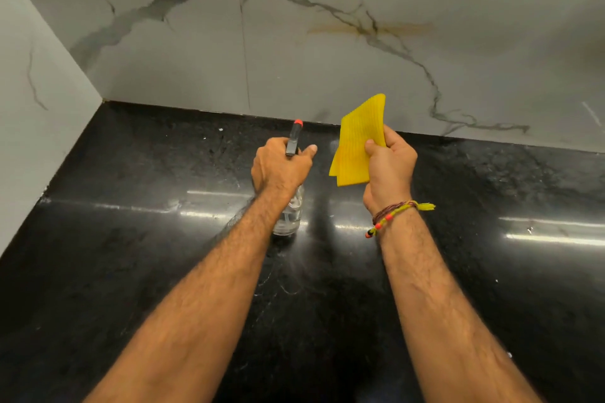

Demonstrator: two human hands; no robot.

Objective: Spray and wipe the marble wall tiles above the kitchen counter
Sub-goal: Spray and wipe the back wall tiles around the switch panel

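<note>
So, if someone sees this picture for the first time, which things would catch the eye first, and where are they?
First the bright yellow ribbed cloth, folded and held up by the right hand near the middle of the view. Beside it, the left hand grips a clear plastic spray bottle with a red nozzle tip over the glossy black stone counter. Behind, the white marble wall tiles with grey veins show a brownish streak at upper right.

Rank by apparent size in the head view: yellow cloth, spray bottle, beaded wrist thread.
1. Yellow cloth, folded, in the right hand.
2. Spray bottle; the left hand hides much of it, so ranking is unsure.
3. Beaded wrist thread.
</note>
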